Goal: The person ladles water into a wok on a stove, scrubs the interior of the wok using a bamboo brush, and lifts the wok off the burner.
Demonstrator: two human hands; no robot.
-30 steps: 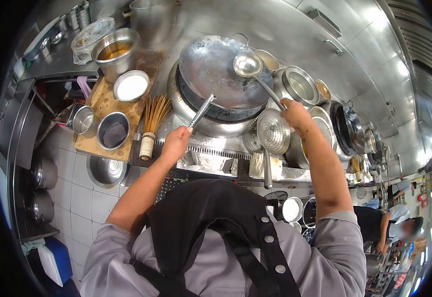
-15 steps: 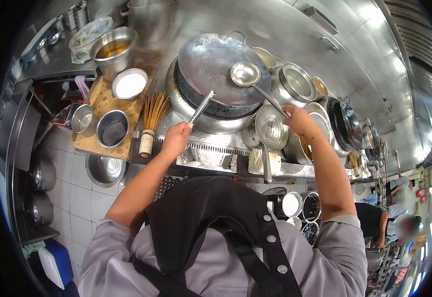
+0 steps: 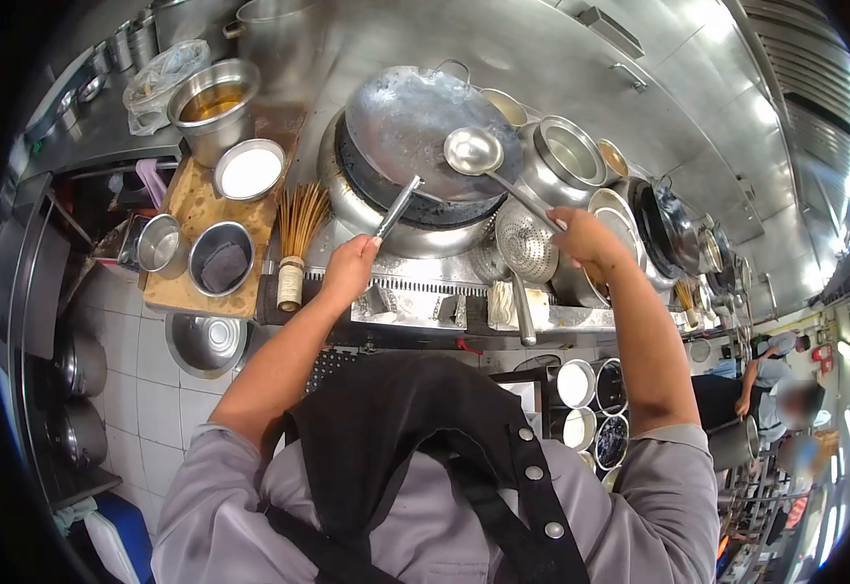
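Note:
My left hand (image 3: 352, 269) is wrapped round a metal handle (image 3: 401, 206) that reaches up to the near edge of a large dark wok (image 3: 405, 117). The wok sits tilted on a round metal burner ring (image 3: 347, 200). My right hand (image 3: 585, 238) grips the handle of a ladle (image 3: 473, 152), whose bowl is over the right part of the wok. Whether the bowl touches the wok I cannot tell. A perforated strainer (image 3: 527, 241) lies just below the ladle's handle, left of my right hand.
A bamboo whisk (image 3: 298, 224) stands left of the wok. Beyond it, a wooden board (image 3: 196, 200) bears a bowl of white contents (image 3: 250, 170) and a pot of brown liquid (image 3: 213, 101). Stacked metal pots (image 3: 573, 154) are at the right. Other people (image 3: 765, 384) stand far right.
The ladle's bowl has shifted slightly left and down over the wok. My left hand keeps its hold on the handle. The whole view has shifted a little.

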